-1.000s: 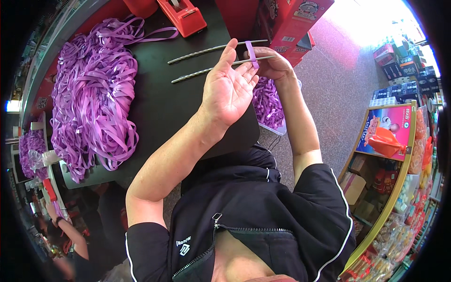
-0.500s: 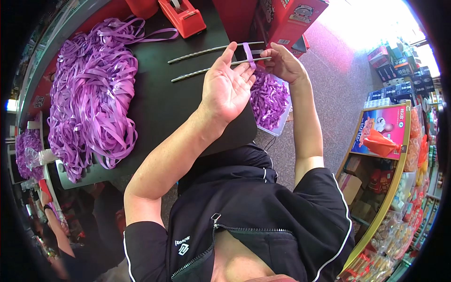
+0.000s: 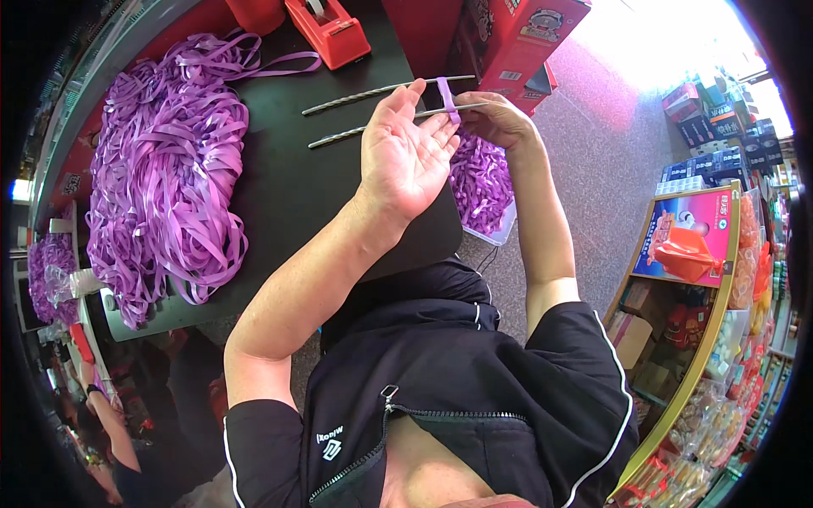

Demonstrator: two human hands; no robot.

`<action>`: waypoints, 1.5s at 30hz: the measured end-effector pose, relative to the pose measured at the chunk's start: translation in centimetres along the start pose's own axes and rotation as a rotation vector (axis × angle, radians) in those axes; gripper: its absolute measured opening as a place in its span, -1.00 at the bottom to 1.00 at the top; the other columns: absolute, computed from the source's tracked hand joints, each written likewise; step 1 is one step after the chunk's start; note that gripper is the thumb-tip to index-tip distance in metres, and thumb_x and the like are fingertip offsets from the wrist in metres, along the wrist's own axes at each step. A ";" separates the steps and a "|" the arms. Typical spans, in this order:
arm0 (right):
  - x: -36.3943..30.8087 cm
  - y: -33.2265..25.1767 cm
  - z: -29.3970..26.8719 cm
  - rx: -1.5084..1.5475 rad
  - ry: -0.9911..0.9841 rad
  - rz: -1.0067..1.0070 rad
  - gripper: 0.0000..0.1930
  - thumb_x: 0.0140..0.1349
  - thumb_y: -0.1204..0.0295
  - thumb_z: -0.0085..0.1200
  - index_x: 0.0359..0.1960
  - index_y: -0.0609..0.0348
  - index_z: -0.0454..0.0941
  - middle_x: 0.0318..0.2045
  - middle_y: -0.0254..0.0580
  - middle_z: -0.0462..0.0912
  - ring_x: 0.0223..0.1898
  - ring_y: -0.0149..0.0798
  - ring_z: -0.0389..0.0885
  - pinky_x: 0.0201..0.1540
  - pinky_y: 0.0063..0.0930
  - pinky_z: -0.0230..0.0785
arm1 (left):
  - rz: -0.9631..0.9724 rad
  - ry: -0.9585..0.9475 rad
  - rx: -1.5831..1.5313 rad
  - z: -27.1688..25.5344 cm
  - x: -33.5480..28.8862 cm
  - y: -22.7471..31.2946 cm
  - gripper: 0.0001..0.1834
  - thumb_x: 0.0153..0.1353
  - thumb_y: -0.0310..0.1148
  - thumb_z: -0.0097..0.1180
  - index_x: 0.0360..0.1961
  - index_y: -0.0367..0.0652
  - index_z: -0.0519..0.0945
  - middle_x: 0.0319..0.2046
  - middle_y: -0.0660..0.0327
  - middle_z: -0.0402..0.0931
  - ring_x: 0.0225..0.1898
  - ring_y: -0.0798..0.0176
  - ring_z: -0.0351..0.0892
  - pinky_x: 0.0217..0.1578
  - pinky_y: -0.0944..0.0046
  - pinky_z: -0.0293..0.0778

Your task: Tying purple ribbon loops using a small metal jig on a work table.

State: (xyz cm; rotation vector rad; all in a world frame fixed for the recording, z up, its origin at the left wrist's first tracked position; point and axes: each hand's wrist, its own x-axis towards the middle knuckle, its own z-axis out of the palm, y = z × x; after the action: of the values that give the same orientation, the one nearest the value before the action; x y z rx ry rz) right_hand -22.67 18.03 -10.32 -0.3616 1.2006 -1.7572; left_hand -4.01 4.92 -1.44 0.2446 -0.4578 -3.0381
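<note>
Two spiral-grooved metal rods (image 3: pixel 347 133) lie roughly parallel above the dark tabletop. A short purple ribbon (image 3: pixel 446 96) is looped across both near their right ends. My left hand (image 3: pixel 406 161) is turned palm up beside the rods, thumb raised and fingers stretched out, their tips at the ribbon's lower end. My right hand (image 3: pixel 500 121) is closed at the ribbon's right side, fingers bent in by the lower rod; its fingertips are partly hidden. Below my hands, a pale plastic tub (image 3: pixel 506 227) holds many small purple ribbon pieces (image 3: pixel 481 182).
A big heap of purple ribbon loops (image 3: pixel 169 169) covers the left of the dark table (image 3: pixel 288 195). At the back stand a red tape dispenser (image 3: pixel 330 34) and a red box (image 3: pixel 517 42). A display shelf (image 3: pixel 677 313) stands right. Another person's arm (image 3: pixel 114 427) shows lower left.
My right hand has moved left and slightly down, closer to the ribbon and my left fingers. The left hand and rods are nearly still. The other person's arm has shifted.
</note>
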 end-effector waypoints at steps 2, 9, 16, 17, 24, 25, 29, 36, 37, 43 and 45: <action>0.0 0.0 2.5 -0.062 0.091 0.060 -0.77 0.20 0.40 0.16 -0.17 0.27 0.60 -0.35 -0.26 0.63 -0.34 -0.40 0.57 -0.23 -0.52 0.43 | 0.005 0.003 0.001 -0.1 -0.1 0.1 -0.29 0.28 -0.01 -0.06 0.36 -0.03 0.06 0.38 -0.38 -0.45 0.45 -0.20 -0.40 0.39 0.00 -0.40; 2.7 1.6 3.2 0.209 -0.300 0.036 -0.74 0.16 0.39 0.23 -0.19 0.29 0.55 -0.37 -0.22 0.64 -0.40 -0.40 0.61 -0.28 -0.52 0.51 | 0.007 -0.013 -0.005 -0.3 -0.1 0.1 -0.22 0.25 0.01 -0.04 0.40 0.03 -0.04 0.38 -0.35 -0.46 0.46 -0.16 -0.39 0.38 0.01 -0.46; 3.9 4.8 2.9 0.618 -0.313 0.018 -0.87 0.23 0.39 0.14 -0.39 0.17 0.51 -0.41 -0.25 0.63 -0.46 -0.48 0.61 -0.52 -0.69 0.45 | 0.012 -0.008 -0.007 -0.1 0.0 0.0 -0.25 0.30 -0.01 -0.11 0.41 0.03 -0.06 0.37 -0.39 -0.44 0.45 -0.21 -0.39 0.39 -0.02 -0.45; 4.0 4.9 2.9 0.619 -0.314 0.023 -0.87 0.23 0.39 0.14 -0.39 0.17 0.51 -0.41 -0.25 0.63 -0.46 -0.48 0.61 -0.52 -0.69 0.45 | 0.015 -0.003 -0.008 -0.1 0.0 0.0 -0.25 0.30 -0.01 -0.11 0.41 0.03 -0.06 0.37 -0.39 -0.44 0.45 -0.21 -0.39 0.39 -0.02 -0.45; 0.3 3.4 1.8 -0.022 0.102 0.015 -0.69 0.29 0.29 0.05 -0.11 0.30 0.57 -0.43 -0.30 0.64 -0.45 -0.39 0.61 -0.43 -0.52 0.48 | 0.017 0.002 -0.002 0.0 0.0 -0.1 -0.21 0.28 0.02 -0.09 0.42 0.04 -0.11 0.38 -0.37 -0.47 0.45 -0.19 -0.40 0.40 0.00 -0.47; -0.2 2.8 0.2 -0.144 0.202 -0.021 -0.70 0.28 0.27 0.06 -0.15 0.28 0.59 -0.41 -0.32 0.62 -0.44 -0.45 0.55 -0.45 -0.60 0.36 | 0.008 -0.004 0.011 0.1 0.1 -0.3 -0.19 0.27 0.03 -0.09 0.43 0.05 -0.13 0.38 -0.36 -0.47 0.46 -0.18 -0.40 0.40 0.00 -0.47; -3.9 -1.9 4.0 -0.752 0.617 -0.519 -0.64 0.17 0.19 0.21 -0.31 0.34 0.63 -0.47 -0.34 0.61 -0.42 -0.50 0.48 -0.31 -0.56 0.33 | 0.030 -0.032 0.030 0.0 0.0 -0.3 -0.15 0.25 0.06 -0.08 0.44 0.08 -0.18 0.38 -0.35 -0.37 0.44 -0.15 -0.30 0.39 0.02 -0.39; -4.8 -4.3 13.9 -1.580 0.654 -0.462 -0.65 -0.06 0.09 0.30 -0.52 0.15 0.64 -0.47 -0.20 0.62 -0.41 -0.15 0.60 -0.29 -0.31 0.40 | 0.053 -0.031 -0.007 0.1 -0.2 -0.2 -0.23 0.25 0.06 -0.07 0.40 0.09 -0.04 0.37 -0.28 -0.23 0.42 -0.11 -0.22 0.37 0.07 -0.32; -4.6 -4.2 13.9 -1.749 0.678 -0.477 -0.65 -0.07 0.09 0.30 -0.53 0.15 0.64 -0.47 -0.19 0.62 -0.39 -0.12 0.60 -0.27 -0.27 0.41 | 0.055 -0.035 -0.012 0.2 -0.1 -0.3 -0.23 0.25 0.06 -0.07 0.40 0.09 -0.04 0.37 -0.28 -0.23 0.42 -0.11 -0.22 0.37 0.07 -0.32; -4.0 -4.7 14.0 -1.659 0.652 -0.427 -0.77 0.00 0.22 0.17 -0.51 0.12 0.66 -0.48 -0.10 0.64 -0.35 -0.02 0.63 -0.23 -0.21 0.44 | 0.024 -0.020 -0.036 0.2 -0.1 -0.2 -0.19 0.24 0.07 -0.07 0.42 0.09 -0.07 0.40 -0.30 -0.48 0.46 -0.12 -0.44 0.39 0.07 -0.49; -3.9 -5.1 14.0 -1.640 0.631 -0.378 -0.78 0.01 0.24 0.15 -0.51 0.14 0.65 -0.50 -0.08 0.64 -0.36 -0.01 0.64 -0.24 -0.19 0.44 | 0.031 -0.009 -0.044 0.4 -0.1 -0.3 -0.18 0.24 0.08 -0.08 0.42 0.09 -0.10 0.39 -0.31 -0.51 0.46 -0.13 -0.48 0.38 0.06 -0.52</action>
State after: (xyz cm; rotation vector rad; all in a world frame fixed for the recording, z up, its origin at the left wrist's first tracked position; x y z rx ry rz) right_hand -13.93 13.66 1.62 -1.0239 3.0253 -0.7049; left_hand -4.00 5.33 -1.14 0.2203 -0.3905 -3.0167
